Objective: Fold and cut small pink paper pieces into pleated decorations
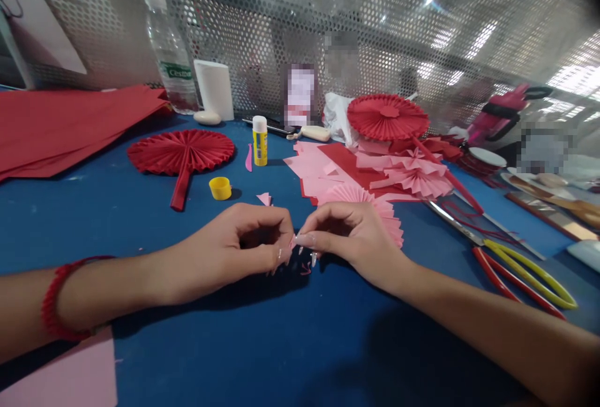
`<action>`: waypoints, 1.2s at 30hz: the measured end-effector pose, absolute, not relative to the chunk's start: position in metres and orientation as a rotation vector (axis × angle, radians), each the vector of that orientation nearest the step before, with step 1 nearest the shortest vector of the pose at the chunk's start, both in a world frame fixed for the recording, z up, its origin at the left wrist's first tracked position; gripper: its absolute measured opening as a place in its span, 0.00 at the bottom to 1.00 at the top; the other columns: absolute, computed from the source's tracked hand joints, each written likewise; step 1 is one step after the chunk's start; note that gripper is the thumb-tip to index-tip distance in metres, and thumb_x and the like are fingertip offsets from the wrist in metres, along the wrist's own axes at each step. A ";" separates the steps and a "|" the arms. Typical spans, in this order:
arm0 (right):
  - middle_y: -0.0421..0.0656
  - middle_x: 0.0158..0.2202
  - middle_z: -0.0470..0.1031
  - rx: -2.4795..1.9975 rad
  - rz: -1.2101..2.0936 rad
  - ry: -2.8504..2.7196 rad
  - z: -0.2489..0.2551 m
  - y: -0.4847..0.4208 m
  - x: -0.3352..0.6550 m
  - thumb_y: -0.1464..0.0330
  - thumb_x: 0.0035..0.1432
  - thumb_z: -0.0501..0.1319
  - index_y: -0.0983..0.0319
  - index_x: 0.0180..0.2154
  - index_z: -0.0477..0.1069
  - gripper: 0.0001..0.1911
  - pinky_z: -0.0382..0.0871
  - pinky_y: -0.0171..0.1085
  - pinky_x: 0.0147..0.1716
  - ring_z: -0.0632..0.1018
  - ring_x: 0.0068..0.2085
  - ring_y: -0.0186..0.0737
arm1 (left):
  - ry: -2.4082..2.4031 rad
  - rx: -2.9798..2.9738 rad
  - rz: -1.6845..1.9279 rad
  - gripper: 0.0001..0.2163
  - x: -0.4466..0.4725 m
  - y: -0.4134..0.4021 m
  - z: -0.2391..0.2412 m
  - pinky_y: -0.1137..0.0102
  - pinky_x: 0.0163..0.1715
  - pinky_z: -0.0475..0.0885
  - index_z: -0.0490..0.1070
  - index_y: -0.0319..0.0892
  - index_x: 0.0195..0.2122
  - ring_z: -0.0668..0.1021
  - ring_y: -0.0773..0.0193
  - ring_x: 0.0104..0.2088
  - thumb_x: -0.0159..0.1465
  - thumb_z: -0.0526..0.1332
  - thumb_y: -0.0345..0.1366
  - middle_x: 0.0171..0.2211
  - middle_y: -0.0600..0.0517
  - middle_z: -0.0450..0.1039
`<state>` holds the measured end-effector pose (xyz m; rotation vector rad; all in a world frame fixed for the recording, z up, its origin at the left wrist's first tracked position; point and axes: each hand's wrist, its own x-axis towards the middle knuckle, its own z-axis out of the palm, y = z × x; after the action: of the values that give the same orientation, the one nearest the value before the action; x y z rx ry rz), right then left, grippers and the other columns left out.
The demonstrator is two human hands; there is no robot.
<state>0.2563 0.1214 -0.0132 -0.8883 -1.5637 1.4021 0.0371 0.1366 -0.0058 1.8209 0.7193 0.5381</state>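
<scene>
Above the blue table, my left hand [248, 239] and my right hand [349, 232] meet with thumbs and fingertips pinched. Between them is a small piece of pink paper [294, 241], mostly hidden by the fingers. Pink scraps [305, 268] lie just below the fingertips. Behind my right hand spreads a pleated pink paper fan [391, 216]. A pink paper triangle [265, 199] rests beyond my left hand, near a yellow glue cap [220, 188] and an upright glue stick [260, 141]. A red pleated paper fan with a handle [182, 152] lies at the left.
Scissors [482, 247] with red and yellow handles lie at the right. Red paper sheets [70, 125] cover the back left, beside a water bottle [171, 57]. Another red fan [388, 116] tops pink paper at the back. A metal mesh [253, 38] bounds the table.
</scene>
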 end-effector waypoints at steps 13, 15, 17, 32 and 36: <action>0.39 0.26 0.79 -0.822 1.521 -1.508 -0.011 0.116 0.252 0.67 0.50 0.76 0.64 0.31 0.79 0.10 0.73 0.29 0.28 0.78 0.26 0.30 | 0.753 2.010 0.701 0.11 0.041 0.131 -0.004 0.82 0.19 0.58 0.71 0.39 0.24 0.64 0.75 0.20 0.64 0.66 0.35 0.19 0.60 0.67; 0.38 0.26 0.79 -0.823 1.510 -1.517 -0.012 0.116 0.253 0.67 0.50 0.76 0.64 0.31 0.78 0.10 0.73 0.29 0.28 0.77 0.26 0.30 | 0.750 2.006 0.717 0.11 0.040 0.131 -0.005 0.82 0.19 0.59 0.71 0.40 0.24 0.65 0.75 0.20 0.63 0.66 0.35 0.19 0.61 0.67; 0.38 0.27 0.78 -0.818 1.499 -1.534 -0.012 0.115 0.253 0.67 0.52 0.75 0.64 0.32 0.78 0.09 0.72 0.29 0.28 0.78 0.26 0.30 | 0.754 1.985 0.711 0.11 0.040 0.131 -0.004 0.83 0.19 0.59 0.71 0.40 0.24 0.65 0.75 0.20 0.63 0.67 0.35 0.19 0.61 0.67; 0.38 0.26 0.73 -0.829 1.014 -1.921 -0.008 0.103 0.250 0.70 0.60 0.64 0.66 0.32 0.73 0.05 0.68 0.28 0.28 0.73 0.27 0.28 | 0.710 1.800 0.502 0.13 0.039 0.127 -0.001 0.73 0.20 0.52 0.63 0.43 0.23 0.57 0.70 0.22 0.61 0.66 0.34 0.20 0.60 0.56; 0.38 0.27 0.74 -0.807 0.683 -2.084 -0.014 0.100 0.248 0.65 0.63 0.64 0.66 0.32 0.73 0.10 0.65 0.30 0.28 0.73 0.27 0.29 | 0.659 1.771 0.462 0.12 0.037 0.130 -0.003 0.74 0.23 0.54 0.64 0.42 0.25 0.60 0.70 0.24 0.64 0.63 0.36 0.22 0.59 0.60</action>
<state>0.2483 0.0998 -0.0142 -0.8070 -2.0844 0.6835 0.0374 0.1302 -0.0035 1.7711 0.6593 0.4615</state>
